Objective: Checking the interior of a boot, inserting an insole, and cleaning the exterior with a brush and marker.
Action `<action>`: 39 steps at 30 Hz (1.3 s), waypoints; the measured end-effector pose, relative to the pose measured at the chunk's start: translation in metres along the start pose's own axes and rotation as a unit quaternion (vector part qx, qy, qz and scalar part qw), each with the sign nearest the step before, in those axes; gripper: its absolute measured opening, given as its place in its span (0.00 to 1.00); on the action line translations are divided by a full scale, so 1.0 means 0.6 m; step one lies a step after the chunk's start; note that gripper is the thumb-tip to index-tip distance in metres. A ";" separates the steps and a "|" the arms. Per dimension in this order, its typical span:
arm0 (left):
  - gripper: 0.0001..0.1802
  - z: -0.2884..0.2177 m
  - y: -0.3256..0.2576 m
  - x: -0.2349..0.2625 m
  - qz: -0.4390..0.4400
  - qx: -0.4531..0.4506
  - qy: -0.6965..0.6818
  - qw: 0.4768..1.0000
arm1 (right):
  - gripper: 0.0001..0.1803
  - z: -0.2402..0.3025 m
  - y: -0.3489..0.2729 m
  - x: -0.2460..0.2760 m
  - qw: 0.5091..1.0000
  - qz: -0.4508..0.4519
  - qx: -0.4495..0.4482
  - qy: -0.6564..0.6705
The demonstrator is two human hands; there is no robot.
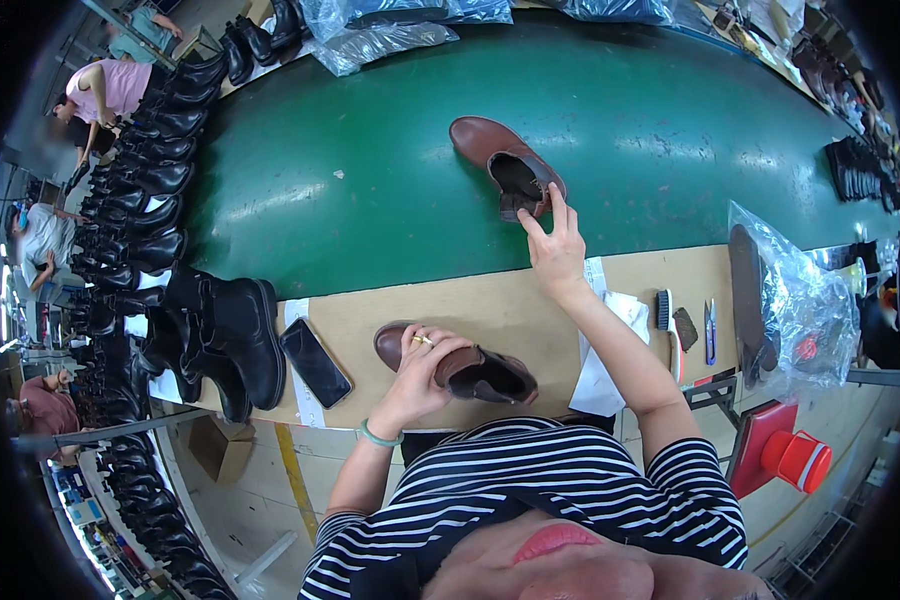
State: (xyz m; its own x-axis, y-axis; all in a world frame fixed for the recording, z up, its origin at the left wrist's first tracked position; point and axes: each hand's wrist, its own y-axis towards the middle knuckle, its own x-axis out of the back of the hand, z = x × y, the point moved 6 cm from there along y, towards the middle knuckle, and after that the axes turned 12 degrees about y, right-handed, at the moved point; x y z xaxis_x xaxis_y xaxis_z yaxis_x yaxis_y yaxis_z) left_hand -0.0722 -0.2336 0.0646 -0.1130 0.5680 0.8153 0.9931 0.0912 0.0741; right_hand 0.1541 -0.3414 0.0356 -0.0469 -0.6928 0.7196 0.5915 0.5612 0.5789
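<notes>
Left hand (425, 372) covers the middle of the near brown boot (464, 374), so the side beneath the palm and the sole are hidden; the inside of its opening is dark. On the far brown boot (482, 140), the toe and upper show plainly, but the sole is out of sight and the fingertips cover part of the rim. At the far left, people and rows of black boots (158, 180) blur and bend into the fisheye rim.

Right forearm extends far across the tan board (505, 290), the elbow bent beside the striped sleeve, and the right hand (558, 248) reaches over the green tabletop (370, 170). Left forearm, with a bangle (381, 436) at the wrist, angles up from the near edge.

Right thumb and forefinger are spread apart, touching the far boot around its opening; whether they grip it firmly cannot be told. Left fingers curl over the near boot, gripping it above the board, right of the black phone (315, 363); whether it touches the board is unclear.
</notes>
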 end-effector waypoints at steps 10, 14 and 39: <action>0.32 0.083 0.107 0.123 -0.200 0.180 0.104 0.957 | 0.05 -0.059 0.097 0.048 0.973 -0.043 -0.124 0.190; 0.31 0.137 0.138 0.172 -0.255 0.236 0.103 0.932 | 0.06 -0.024 0.118 0.103 0.972 -0.035 -0.129 0.194; 0.33 0.107 -0.053 0.112 -0.164 0.232 -0.416 0.864 | 0.58 -0.050 -0.088 0.056 0.730 0.235 -0.290 0.573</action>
State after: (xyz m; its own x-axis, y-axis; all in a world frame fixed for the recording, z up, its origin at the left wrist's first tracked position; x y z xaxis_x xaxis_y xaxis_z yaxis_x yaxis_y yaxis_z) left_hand -0.1136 -0.1460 0.0802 -0.5621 0.8227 0.0850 0.8048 0.5678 -0.1732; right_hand 0.1451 -0.4078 0.0176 0.7782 -0.5960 -0.1980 0.5826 0.8028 -0.1265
